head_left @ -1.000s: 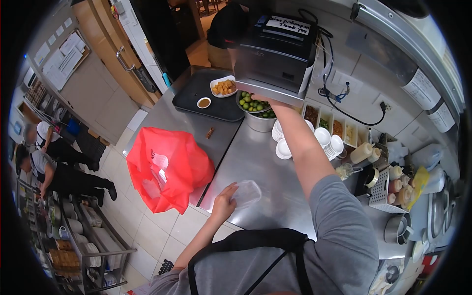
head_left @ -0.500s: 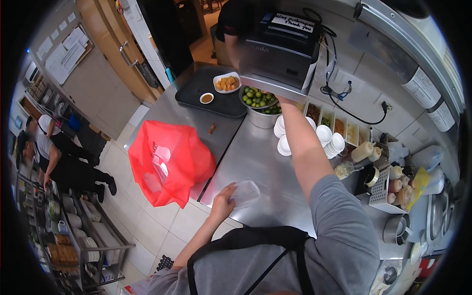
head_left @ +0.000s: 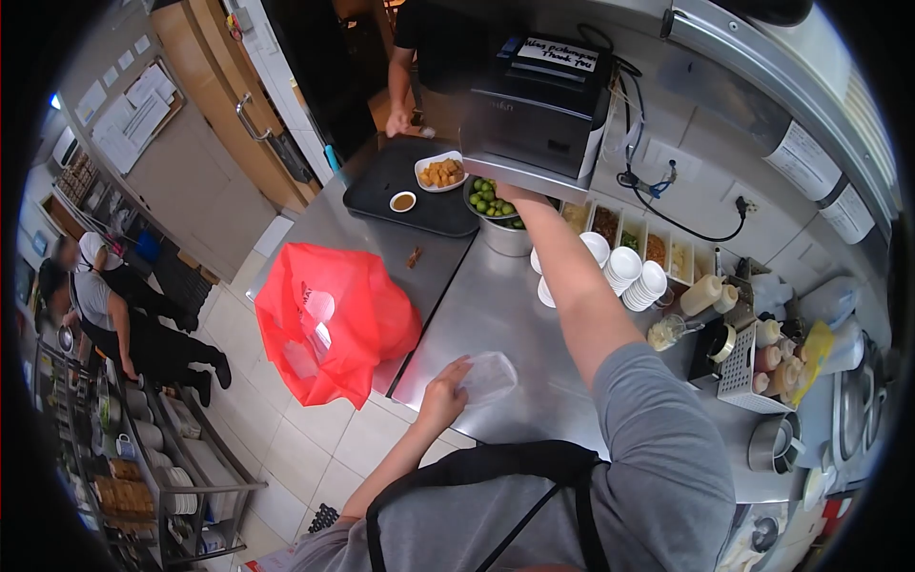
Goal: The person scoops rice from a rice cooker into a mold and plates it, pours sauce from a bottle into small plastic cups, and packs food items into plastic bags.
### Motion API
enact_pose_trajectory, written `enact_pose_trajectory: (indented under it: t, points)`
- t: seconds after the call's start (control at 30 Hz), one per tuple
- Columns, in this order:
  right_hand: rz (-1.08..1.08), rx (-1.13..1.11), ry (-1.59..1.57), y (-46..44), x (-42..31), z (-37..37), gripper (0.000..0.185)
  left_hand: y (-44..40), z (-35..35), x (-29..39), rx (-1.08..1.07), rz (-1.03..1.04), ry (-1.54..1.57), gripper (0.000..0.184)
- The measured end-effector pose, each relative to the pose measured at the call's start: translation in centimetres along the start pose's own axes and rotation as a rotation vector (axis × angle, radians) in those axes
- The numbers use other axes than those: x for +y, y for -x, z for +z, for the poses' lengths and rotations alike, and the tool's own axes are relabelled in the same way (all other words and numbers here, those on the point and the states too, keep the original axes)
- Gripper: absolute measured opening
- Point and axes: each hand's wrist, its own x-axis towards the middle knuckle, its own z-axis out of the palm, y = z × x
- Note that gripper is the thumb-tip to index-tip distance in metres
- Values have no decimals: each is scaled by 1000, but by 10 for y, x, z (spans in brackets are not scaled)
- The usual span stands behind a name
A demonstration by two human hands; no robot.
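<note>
My left hand (head_left: pixel 444 395) is closed on the edge of a small clear plastic bag (head_left: pixel 491 377), just above the steel counter. My right arm stretches forward past the receipt printer. My right hand (head_left: pixel 516 194) is at a bowl of small green limes (head_left: pixel 486 198), and its fingers are mostly hidden among the fruit and under the printer's edge. The bowl rests on a steel pot (head_left: pixel 505 238). Left of the clear bag stands a red plastic bag (head_left: pixel 338 319), its top gathered open with something white inside.
A black tray (head_left: pixel 386 195) bears a dish of fried cubes (head_left: pixel 440 173) and a sauce cup (head_left: pixel 403 202). The printer (head_left: pixel 534 119) overhangs the pot. Stacked white cups (head_left: pixel 624 267) and topping bins (head_left: pixel 656 246) line the right. A person's hand (head_left: pixel 398 121) is behind the tray.
My right hand has shifted slightly left over the limes. The clear bag has moved a little right with my left hand. The person across the counter now shows a hand near the tray.
</note>
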Motion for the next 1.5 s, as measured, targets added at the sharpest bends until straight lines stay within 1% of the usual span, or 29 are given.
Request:
enact_pose_trajectory:
  t: [0.07,0.1,0.17,0.2,0.27,0.3,0.37,0.4,0.47,0.5,0.6,0.63,0.67,0.7,0.77,0.8,0.87,0.9,0.97,1.1,1.17,1.2,1.23,1.3,1.33,1.37,1.4,1.47,1.5]
  points:
    - [49,-71,-323,7,9,-9,26,0,-1,-3,26,1,-3,44]
    - [93,-151,-597,14,13,-14,26,0,-1,-4,48,0,-4,44]
    - [306,-356,-1357,41,14,-27,26,-1,-1,-6,39,0,9,44]
    - [372,-402,-1644,66,3,-52,23,-2,-1,-5,31,-2,15,44]
    - [508,-519,-2026,104,-1,-71,31,-6,0,3,-6,-18,30,45]
    - [521,-504,-2026,123,-2,-80,31,-9,3,4,4,27,14,44]
    - [561,-572,-2269,158,-4,-102,33,-14,7,14,-13,54,5,42]
    - [575,-552,-2271,173,-4,-113,33,-17,10,17,-32,57,9,42]
    - [485,-576,-2310,203,-2,-137,35,-23,19,26,-34,144,-13,42]
    - [475,-506,-2268,217,-3,-148,36,-25,23,34,-49,153,-1,42]
    - [514,-475,-2369,250,9,-167,37,-32,31,68,-103,172,45,42]
    - [495,-476,-2377,261,10,-178,34,-35,38,72,-119,176,51,42]
    - [505,-457,-2376,270,13,-187,34,-37,44,76,-85,245,19,43]
    - [429,-468,-2189,278,17,-195,32,-40,50,81,-51,312,-13,43]
    - [339,-505,-1832,297,22,-211,29,-45,52,103,-103,268,44,45]
    - [273,-556,-1561,305,24,-214,30,-47,54,112,-140,223,92,47]
    - [-118,-513,-711,318,38,-208,36,-53,65,122,-140,241,159,49]
    - [-104,-509,-711,326,39,-211,36,-55,70,126,-125,259,224,51]
    - [-42,-464,-227,339,40,-219,42,-59,82,132,-105,289,200,50]
    - [12,-407,-63,363,57,-230,45,-72,97,138,-36,313,133,46]
    - [-324,-15,44,388,63,-223,40,-75,107,136,-75,330,181,45]
    - [-323,6,64,394,59,-224,40,-75,110,139,-115,335,225,44]
    - [-332,94,49,397,51,-223,35,-72,111,145,-216,256,331,41]
    - [-337,205,52,402,48,-217,30,-68,109,155,-225,318,410,39]
    - [-168,114,-152,403,51,-210,27,-68,106,158,-234,344,487,37]
    - [0,20,-359,402,55,-204,24,-72,99,154,-219,430,432,60]
    - [-1,37,-353,398,54,-208,24,-71,100,156,-221,448,427,60]
    - [14,70,-577,395,49,-215,25,-65,100,156,-50,550,569,87]
    - [15,80,-574,393,42,-218,25,-65,114,140,-318,408,692,101]
